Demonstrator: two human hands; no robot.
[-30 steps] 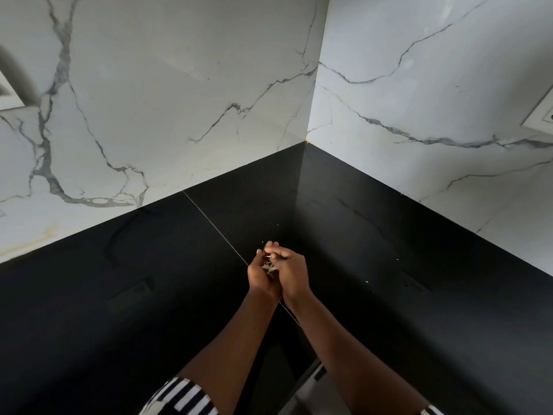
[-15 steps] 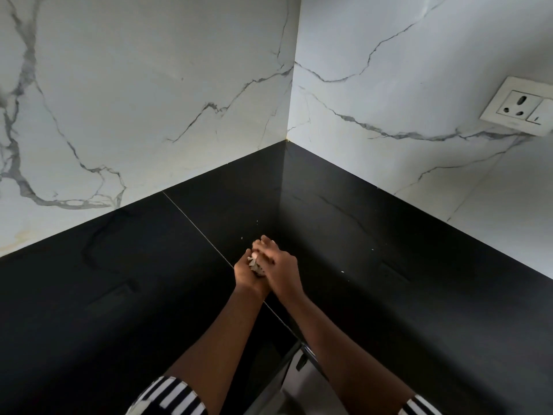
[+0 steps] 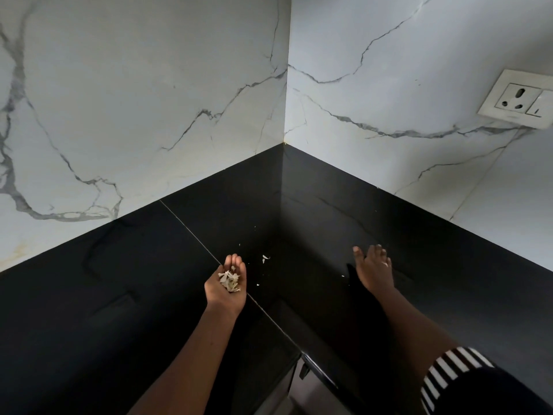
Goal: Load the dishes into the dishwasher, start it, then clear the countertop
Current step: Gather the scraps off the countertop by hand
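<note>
- Left hand (image 3: 227, 284): palm up, cupped, fingers together and bent up a little at the tips. It carries a small heap of pale, flaky scraps (image 3: 229, 281) in the palm; the scraps are not enclosed and can be seen from above.
- Right hand (image 3: 374, 271): palm down, fingers spread and fairly straight, lying on or just above the glossy black stone counter (image 3: 119, 280); can't tell if it touches. It holds nothing. There is a small pale glint on one finger; can't tell what it is.
- The hands are well apart, left one near centre, right one to the right and at about the same depth.
- Loose pale bits (image 3: 264, 258) lie on the counter between the hands, the biggest just right of the left fingertips and far of the palm. Smaller specks sit nearer, plus one just left of the right hand.
- A thin seam (image 3: 191, 232) runs diagonally across the counter and passes under the left hand.
- White grey-veined marble wall panels (image 3: 134, 100) meet in a corner at far centre.
- White wall socket plate (image 3: 517, 100) on the right panel, far right.
- Black-and-white striped sleeve (image 3: 449, 372) on the right arm, near right.
</note>
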